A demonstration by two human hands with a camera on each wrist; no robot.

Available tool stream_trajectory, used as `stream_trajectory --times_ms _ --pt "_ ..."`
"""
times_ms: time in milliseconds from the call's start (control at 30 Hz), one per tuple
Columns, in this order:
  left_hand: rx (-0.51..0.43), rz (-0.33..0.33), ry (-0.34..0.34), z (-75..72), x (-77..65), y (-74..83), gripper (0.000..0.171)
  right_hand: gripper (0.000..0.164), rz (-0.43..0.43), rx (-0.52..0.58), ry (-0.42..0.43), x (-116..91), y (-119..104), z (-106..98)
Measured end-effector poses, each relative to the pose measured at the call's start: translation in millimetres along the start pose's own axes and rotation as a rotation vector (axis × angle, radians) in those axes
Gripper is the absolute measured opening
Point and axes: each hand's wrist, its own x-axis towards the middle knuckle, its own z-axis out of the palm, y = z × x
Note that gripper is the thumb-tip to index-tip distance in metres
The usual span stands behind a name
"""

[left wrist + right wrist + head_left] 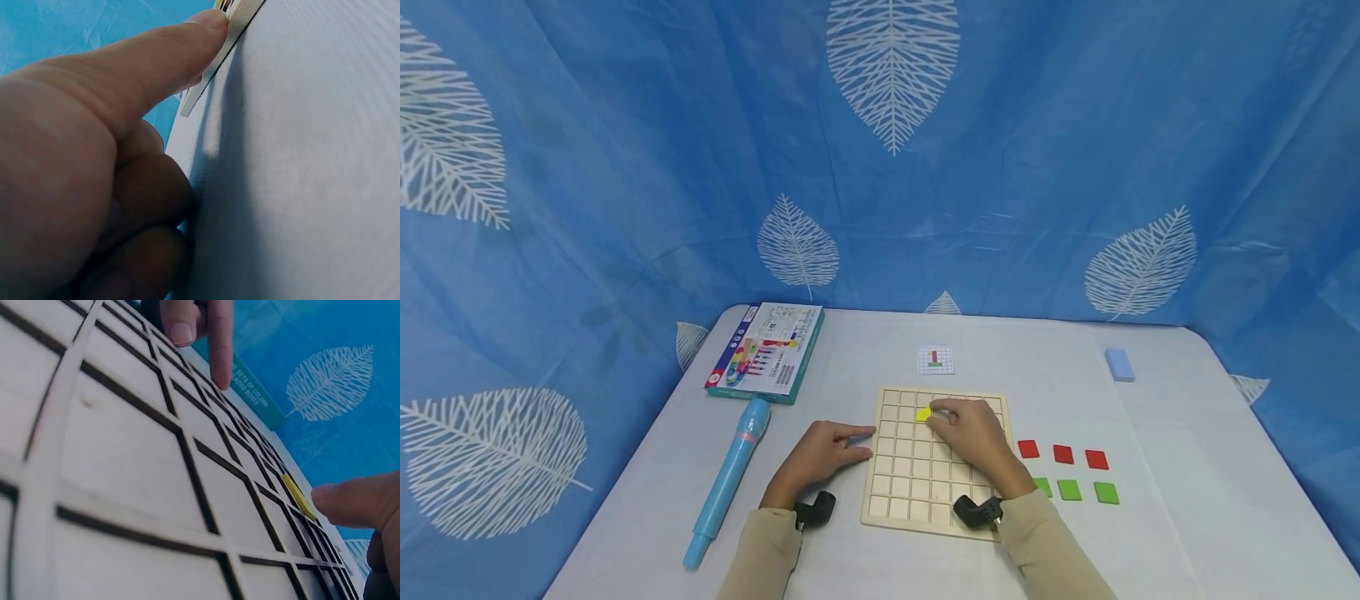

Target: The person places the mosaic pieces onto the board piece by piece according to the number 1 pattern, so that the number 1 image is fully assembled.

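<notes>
A wooden grid board lies on the white table. My left hand is at its left edge, with thumb and index finger reaching out to the rim; in the left wrist view the thumb touches the board's side, and the other fingers are bent. Over the upper part of the board, my right hand pinches a yellow square tile at a grid cell. The right wrist view shows that tile at the thumb tip; the index finger is hidden there.
Red tiles and green tiles lie in two rows right of the board. Behind it is a patterned card. A printed box and a light-blue tube lie left; a blue block lies far right.
</notes>
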Motion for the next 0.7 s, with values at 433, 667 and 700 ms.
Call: stream_trajectory --times_ms 433,667,700 --pt "-0.007 -0.004 0.004 1.6 1.8 -2.3 0.039 0.033 0.011 0.193 0.243 -4 8 -38" --pt "-0.006 -0.005 -0.002 1.5 0.5 -3.2 0.040 0.038 0.021 0.124 0.245 -20 21 -65" --pt "-0.003 0.000 0.002 1.3 0.7 -3.2 0.040 0.037 0.011 0.107 0.248 -22 24 -71"
